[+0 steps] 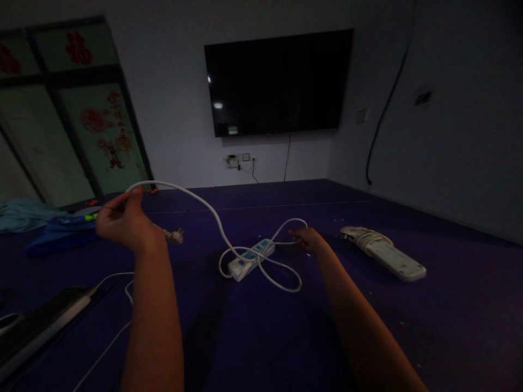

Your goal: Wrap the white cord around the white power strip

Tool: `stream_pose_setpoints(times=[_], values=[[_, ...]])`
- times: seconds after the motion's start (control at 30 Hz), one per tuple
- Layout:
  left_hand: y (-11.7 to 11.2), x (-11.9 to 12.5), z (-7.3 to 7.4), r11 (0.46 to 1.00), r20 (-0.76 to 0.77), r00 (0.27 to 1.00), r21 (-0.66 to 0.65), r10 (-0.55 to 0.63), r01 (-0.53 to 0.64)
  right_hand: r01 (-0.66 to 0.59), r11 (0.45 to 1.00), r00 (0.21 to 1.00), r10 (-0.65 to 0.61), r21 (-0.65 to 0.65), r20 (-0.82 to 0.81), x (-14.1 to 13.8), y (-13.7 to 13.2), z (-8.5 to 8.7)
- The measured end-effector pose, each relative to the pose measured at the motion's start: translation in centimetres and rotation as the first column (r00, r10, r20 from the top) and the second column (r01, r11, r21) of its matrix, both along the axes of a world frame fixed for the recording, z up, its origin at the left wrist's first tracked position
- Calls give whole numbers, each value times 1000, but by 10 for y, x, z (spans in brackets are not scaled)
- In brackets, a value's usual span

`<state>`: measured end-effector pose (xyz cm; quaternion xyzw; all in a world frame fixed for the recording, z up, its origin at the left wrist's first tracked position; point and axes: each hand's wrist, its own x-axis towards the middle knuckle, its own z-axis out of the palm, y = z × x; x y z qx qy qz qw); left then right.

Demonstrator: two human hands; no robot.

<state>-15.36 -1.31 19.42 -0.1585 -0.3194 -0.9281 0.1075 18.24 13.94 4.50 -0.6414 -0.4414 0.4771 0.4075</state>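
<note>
A white power strip [252, 258] with blue socket faces lies on the purple surface [253, 332], its white cord [206, 205] looped loosely over it. My left hand [126, 220], raised at the left, pinches the cord between thumb and fingers. Below that hand the cord's plug [176, 236] hangs with its prongs to the right. My right hand [307, 238] is closed on a loop of the same cord, just right of the strip. Farther right lies a second white power strip [392, 256] with its cord wound around one end.
A dark device [44, 326] with a thin white cable [104, 348] lies at the lower left. Blue cloth [61, 234] is heaped behind it. A television [280, 84] hangs on the far wall, above wall sockets [245, 157]. A black cable [386, 109] hangs down the right wall.
</note>
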Motion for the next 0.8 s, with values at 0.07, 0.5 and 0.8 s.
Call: stream_pose_setpoints(times=[0.07,0.5,0.8], values=[[-5,-4,3,998,67,998,64,11,-15,24,999,1000,-24,-38,-6,0,3,-5],[-15,-3,6,970,96,989,227,-115,91,-63,997,994,58,-49,-92,15,5,-17],[-20,17,14,947,134,953,213,-273,241,-185,981,947,192,-51,258,38,5,-5]])
